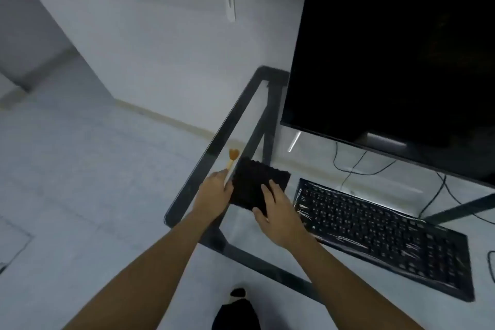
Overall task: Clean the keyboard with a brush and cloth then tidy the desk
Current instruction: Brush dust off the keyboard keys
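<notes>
Left grip (215, 190) pinches the brush (232, 158), bristles toward 12 o'clock; right grip (278, 211) holds the cloth (257, 182) over the tabletop (214, 142) corner, the keyboard (380, 233) at 3 o'clock. Best brush lightly along key rows, then wipe

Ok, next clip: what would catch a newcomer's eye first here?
The big dark monitor fills the upper right, above a black keyboard on the glass desk. At the desk's left corner, the left hand holds a small brush and the right hand grips a black cloth.
</notes>
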